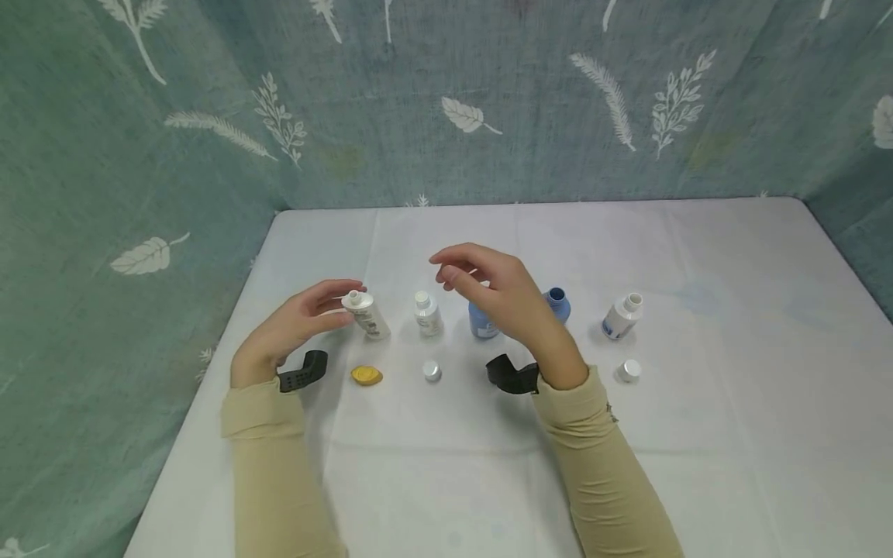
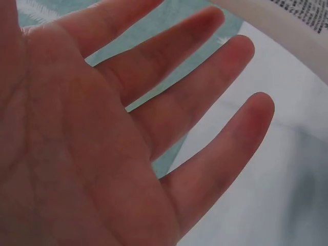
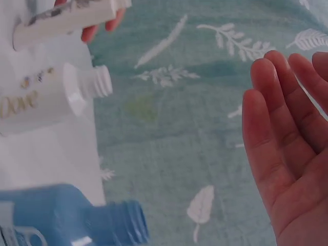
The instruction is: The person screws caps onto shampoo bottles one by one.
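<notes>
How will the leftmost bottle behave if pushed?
The bottle would probably tip if pushed high, being tall and slim. Its smooth-looking wall may be slippery. It could spill if it falls: the neck looks uncapped, though its fill can't be seen.

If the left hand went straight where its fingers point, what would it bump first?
Probably the leftmost white bottle, which is right by the left hand. Depth is unclear, so I can't tell whether they already touch.

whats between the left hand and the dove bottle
Another white bottle stands between the left hand and the Dove bottle, as the head view shows.
</notes>
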A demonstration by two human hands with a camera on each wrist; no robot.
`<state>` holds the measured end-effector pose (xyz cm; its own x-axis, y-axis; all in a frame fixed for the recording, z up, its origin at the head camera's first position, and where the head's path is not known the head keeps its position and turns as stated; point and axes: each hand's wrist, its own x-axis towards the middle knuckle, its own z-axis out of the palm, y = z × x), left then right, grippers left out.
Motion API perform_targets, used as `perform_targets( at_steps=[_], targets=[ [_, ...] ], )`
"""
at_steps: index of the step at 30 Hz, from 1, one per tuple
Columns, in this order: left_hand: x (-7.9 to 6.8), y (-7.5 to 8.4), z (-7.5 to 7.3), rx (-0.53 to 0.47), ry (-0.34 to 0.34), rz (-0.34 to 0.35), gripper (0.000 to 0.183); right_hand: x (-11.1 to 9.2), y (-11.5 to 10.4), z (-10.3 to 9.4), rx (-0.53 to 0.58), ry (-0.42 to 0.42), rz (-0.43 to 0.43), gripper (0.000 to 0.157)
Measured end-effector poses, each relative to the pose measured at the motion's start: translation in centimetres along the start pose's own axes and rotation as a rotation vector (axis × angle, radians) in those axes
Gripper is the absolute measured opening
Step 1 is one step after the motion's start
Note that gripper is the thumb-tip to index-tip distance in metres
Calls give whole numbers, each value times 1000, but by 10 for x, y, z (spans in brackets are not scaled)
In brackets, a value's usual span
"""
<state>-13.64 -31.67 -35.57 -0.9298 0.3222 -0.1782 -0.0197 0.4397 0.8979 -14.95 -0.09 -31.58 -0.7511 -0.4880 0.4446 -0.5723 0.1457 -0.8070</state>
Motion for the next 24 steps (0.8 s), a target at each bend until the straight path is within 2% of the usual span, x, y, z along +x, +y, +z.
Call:
perform_targets(
  at_steps=[5,8,12,16,19,21,24],
  targets=[
    [8,-13,0,6,-5,-26,45,4,11,22,16,-30,-34,21],
    [10,-18,0,-9,-2,-33,43,6,12,38,-21,-88,-24,21],
    [11,-19,-1,-16,23,-44,45,6,12,56,-116,-201,36,21],
    [16,-18,0,-1,44,-22,46,7,15,73,-254,-380,112,24],
    [19,-18,1,3,53,-12,46,6,20,90,-348,-497,119,28],
    [21,-20,3,-1,45,-5,46,4,23,101,-404,-526,108,29],
    [22,-21,5,-21,30,7,46,0,25,118,-488,-522,82,29]
  ],
)
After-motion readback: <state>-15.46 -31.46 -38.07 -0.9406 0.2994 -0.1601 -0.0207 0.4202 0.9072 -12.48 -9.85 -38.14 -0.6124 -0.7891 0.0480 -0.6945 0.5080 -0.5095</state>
